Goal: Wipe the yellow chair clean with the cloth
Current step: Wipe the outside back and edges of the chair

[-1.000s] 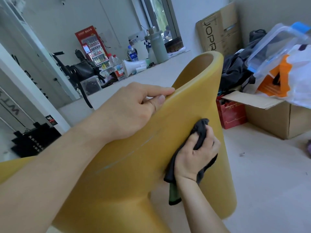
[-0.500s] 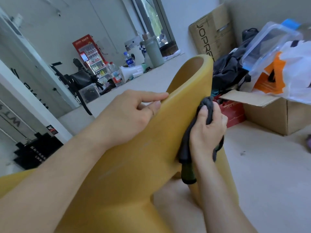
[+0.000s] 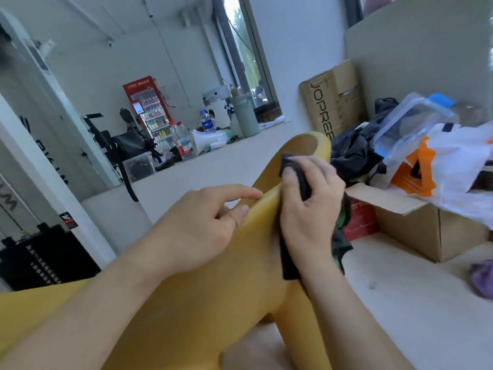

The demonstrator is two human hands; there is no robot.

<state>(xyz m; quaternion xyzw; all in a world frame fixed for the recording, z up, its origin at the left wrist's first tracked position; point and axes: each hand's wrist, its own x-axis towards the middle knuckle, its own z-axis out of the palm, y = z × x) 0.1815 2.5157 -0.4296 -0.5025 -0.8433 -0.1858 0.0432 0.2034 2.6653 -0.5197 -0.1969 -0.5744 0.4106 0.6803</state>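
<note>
Yellow chair [image 3: 213,303] fills the lower centre of the head view, its thick rounded rim climbing from lower left to a curved top end right of centre. Left hand [image 3: 202,231] grips that rim about midway along: thumb pressed on the near face, index finger reaching over the edge, the other fingers curled behind the rim and mostly hidden. Right hand [image 3: 309,209] is closed round a dark cloth [image 3: 296,169], fingers wrapped over the bunched fabric, and holds it against the chair's right-hand face just under the rim, a little below the top end. The two hands sit near each other, with the rim between them. A tail of cloth hangs down past the right wrist, black with a green patch showing beside it. Whether the palm itself touches the chair cannot be told. To the right of the chair, on the pale floor, stands an open cardboard box [image 3: 426,225] with a white and orange plastic bag [image 3: 453,161] lying on it, and a clear container with a blue lid [image 3: 410,124] above that. A red carton [image 3: 360,222] sits beside the box, behind the right hand. Dark clothing [image 3: 352,150] is heaped behind. Farther back: a tall cardboard carton [image 3: 330,102], water bottles [image 3: 182,140], a white megaphone [image 3: 205,138], a red drinks fridge [image 3: 149,105].
</note>
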